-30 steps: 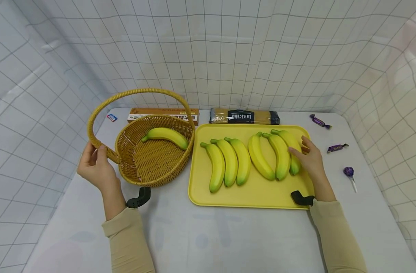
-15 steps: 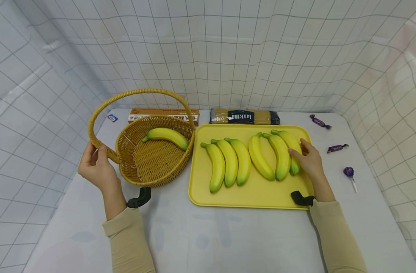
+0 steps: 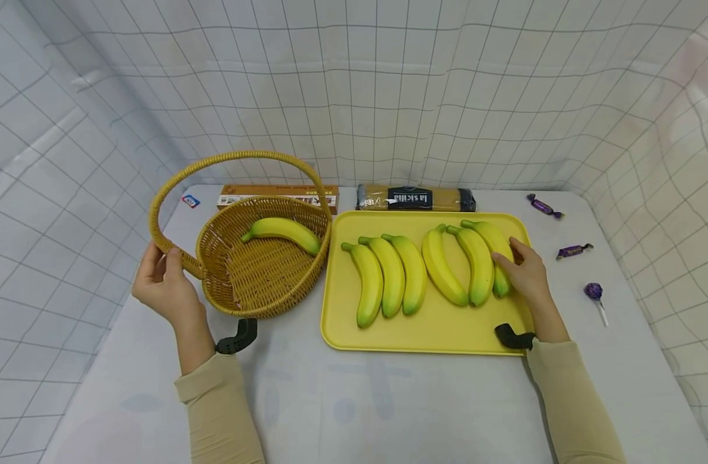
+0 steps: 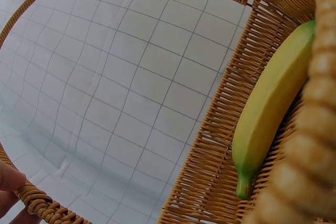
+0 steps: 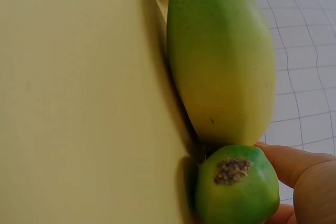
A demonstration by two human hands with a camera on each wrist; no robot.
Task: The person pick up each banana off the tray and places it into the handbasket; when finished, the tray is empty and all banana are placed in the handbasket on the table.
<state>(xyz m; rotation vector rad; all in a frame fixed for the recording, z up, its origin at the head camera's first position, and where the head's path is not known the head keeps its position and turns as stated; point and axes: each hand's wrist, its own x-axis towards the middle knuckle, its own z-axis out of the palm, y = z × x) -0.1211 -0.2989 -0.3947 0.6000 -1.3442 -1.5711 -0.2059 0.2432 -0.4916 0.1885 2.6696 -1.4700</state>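
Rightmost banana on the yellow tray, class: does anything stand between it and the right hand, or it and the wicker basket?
Between the right hand and the rightmost banana, nothing visible; toward the wicker basket, five other bananas and the basket's right rim intervene.

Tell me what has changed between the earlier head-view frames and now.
Very little: the right hand has shifted slightly, its fingers closing in a touch around the rightmost banana. Nothing has been let go. The left hand still holds the basket handle; the basket, the banana inside it and the tray stay put.
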